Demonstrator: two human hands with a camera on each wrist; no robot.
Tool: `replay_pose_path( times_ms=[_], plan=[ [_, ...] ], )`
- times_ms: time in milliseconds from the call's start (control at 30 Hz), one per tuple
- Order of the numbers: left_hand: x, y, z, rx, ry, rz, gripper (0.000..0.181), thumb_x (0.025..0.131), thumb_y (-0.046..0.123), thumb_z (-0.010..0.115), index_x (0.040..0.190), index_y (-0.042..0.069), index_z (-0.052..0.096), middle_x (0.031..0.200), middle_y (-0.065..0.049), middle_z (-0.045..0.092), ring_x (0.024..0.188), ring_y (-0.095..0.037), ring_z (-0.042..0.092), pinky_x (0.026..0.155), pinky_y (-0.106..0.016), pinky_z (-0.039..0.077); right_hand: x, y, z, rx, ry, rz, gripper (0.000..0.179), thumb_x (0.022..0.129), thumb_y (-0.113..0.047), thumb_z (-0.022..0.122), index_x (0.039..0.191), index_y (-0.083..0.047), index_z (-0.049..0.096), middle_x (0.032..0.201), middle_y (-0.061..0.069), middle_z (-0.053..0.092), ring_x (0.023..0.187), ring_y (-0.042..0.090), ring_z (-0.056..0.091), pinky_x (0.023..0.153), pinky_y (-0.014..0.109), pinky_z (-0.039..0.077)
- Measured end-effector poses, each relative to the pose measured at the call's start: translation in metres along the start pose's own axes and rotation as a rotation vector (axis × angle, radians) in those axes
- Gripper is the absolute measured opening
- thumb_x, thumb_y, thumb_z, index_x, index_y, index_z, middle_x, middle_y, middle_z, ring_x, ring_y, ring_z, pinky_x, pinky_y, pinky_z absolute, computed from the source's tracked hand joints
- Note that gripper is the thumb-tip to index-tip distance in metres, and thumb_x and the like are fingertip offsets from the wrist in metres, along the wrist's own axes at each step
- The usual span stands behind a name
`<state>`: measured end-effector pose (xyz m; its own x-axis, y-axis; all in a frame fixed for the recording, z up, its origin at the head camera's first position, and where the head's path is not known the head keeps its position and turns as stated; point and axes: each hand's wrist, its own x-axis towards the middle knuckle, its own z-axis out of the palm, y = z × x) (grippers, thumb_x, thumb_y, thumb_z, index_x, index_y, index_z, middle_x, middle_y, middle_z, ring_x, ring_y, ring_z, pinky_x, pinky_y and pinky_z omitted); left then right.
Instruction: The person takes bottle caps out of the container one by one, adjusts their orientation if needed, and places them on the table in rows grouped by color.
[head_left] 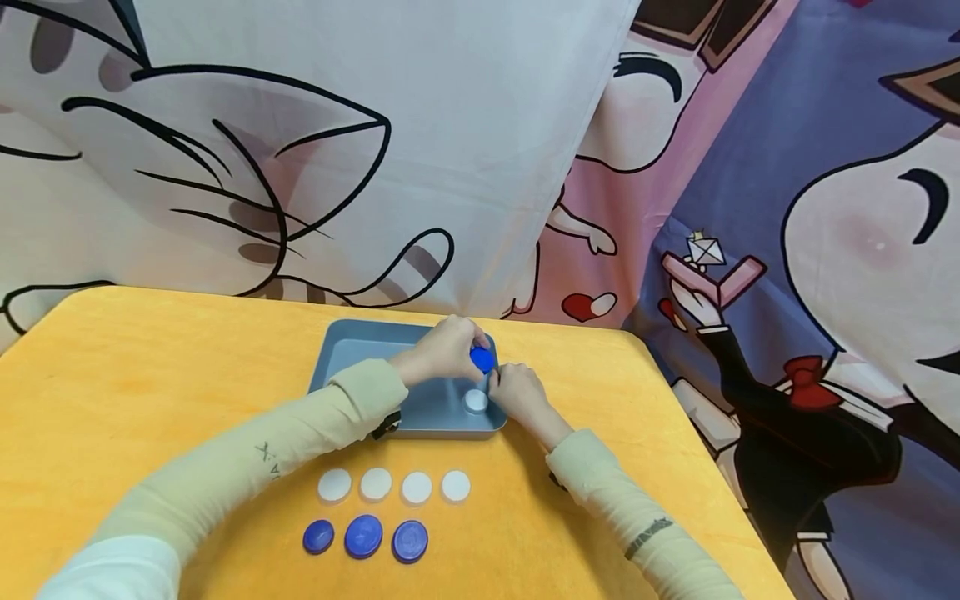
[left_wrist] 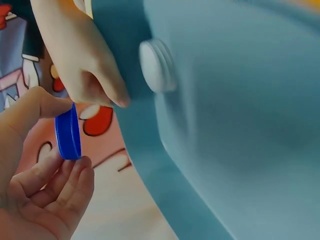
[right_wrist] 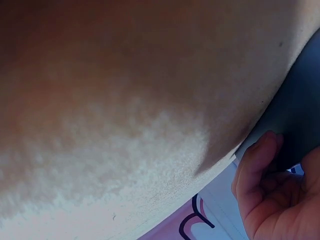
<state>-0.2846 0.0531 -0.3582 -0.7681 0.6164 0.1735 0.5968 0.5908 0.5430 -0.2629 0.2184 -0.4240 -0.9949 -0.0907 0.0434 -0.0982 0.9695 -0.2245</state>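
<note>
A blue bottle cap (head_left: pixel 482 359) is pinched between the thumb and fingers of my left hand (head_left: pixel 448 348), over the right part of the grey-blue tray (head_left: pixel 450 434). In the left wrist view the blue cap (left_wrist: pixel 68 134) appears edge-on, thumb above and fingertips below. My right hand (head_left: pixel 521 392) grips the tray's right rim, its fingers curled at the edge in the right wrist view. Inside the tray near that side lies a white cap (head_left: pixel 476 401), whose side shows ridges in the left wrist view.
In front of the tray, a row of several white caps (head_left: pixel 416 488) lies on the yellow table (head_left: pixel 187 358). Nearer still is a row of three blue caps (head_left: pixel 363 536). A printed cartoon cloth (head_left: pixel 487 150) hangs behind the table and along its right side.
</note>
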Motion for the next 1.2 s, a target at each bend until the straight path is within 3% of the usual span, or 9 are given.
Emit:
replay_pose_path(
  times_ms=[267, 433, 833, 1000, 1200],
  plan=[
    [-0.014, 0.014, 0.001, -0.016, 0.005, -0.014, 0.041, 0.067, 0.017, 0.083, 0.103, 0.002, 0.072, 0.100, -0.010, 0.072, 0.090, -0.019, 0.066, 0.084, -0.034, 0.056, 0.000, 0.002, 0.000, 0.010, -0.008, -0.003, 0.033, 0.089, -0.013, 0.055, 0.057, -0.010, 0.049, 0.050, 0.001, 0.044, 0.046, 0.016, 0.045, 0.044, 0.024, 0.032],
    [-0.026, 0.020, 0.001, -0.032, 0.000, -0.021, 0.040, 0.067, 0.017, 0.084, 0.102, 0.003, 0.073, 0.098, -0.009, 0.073, 0.087, -0.018, 0.066, 0.080, -0.031, 0.056, -0.001, 0.002, -0.001, 0.007, -0.006, -0.014, 0.036, 0.091, -0.018, 0.056, 0.057, -0.010, 0.050, 0.050, 0.001, 0.044, 0.046, 0.016, 0.045, 0.045, 0.023, 0.032],
    [-0.058, 0.029, 0.009, -0.081, 0.022, 0.069, 0.037, 0.065, 0.017, 0.085, 0.098, 0.003, 0.074, 0.093, -0.007, 0.072, 0.080, -0.014, 0.066, 0.074, -0.025, 0.057, -0.002, 0.000, 0.001, -0.018, 0.036, -0.022, 0.039, 0.094, -0.017, 0.054, 0.057, -0.006, 0.056, 0.051, 0.006, 0.051, 0.047, 0.019, 0.050, 0.045, 0.026, 0.040],
    [-0.071, 0.035, 0.014, -0.095, -0.011, 0.089, 0.036, 0.064, 0.018, 0.084, 0.095, 0.003, 0.074, 0.090, -0.006, 0.073, 0.071, -0.010, 0.062, 0.065, -0.018, 0.051, -0.002, 0.000, 0.001, -0.029, 0.052, -0.029, 0.042, 0.094, -0.016, 0.052, 0.053, -0.008, 0.051, 0.050, 0.006, 0.052, 0.048, 0.020, 0.051, 0.045, 0.028, 0.040],
    [-0.088, 0.039, 0.018, -0.129, -0.074, 0.080, 0.033, 0.064, 0.017, 0.085, 0.093, 0.006, 0.075, 0.080, 0.000, 0.071, 0.060, -0.006, 0.055, 0.055, -0.017, 0.044, -0.002, 0.000, 0.002, -0.046, 0.068, -0.032, 0.043, 0.094, -0.017, 0.052, 0.052, -0.009, 0.049, 0.052, 0.006, 0.053, 0.049, 0.020, 0.053, 0.045, 0.029, 0.041]
  ],
)
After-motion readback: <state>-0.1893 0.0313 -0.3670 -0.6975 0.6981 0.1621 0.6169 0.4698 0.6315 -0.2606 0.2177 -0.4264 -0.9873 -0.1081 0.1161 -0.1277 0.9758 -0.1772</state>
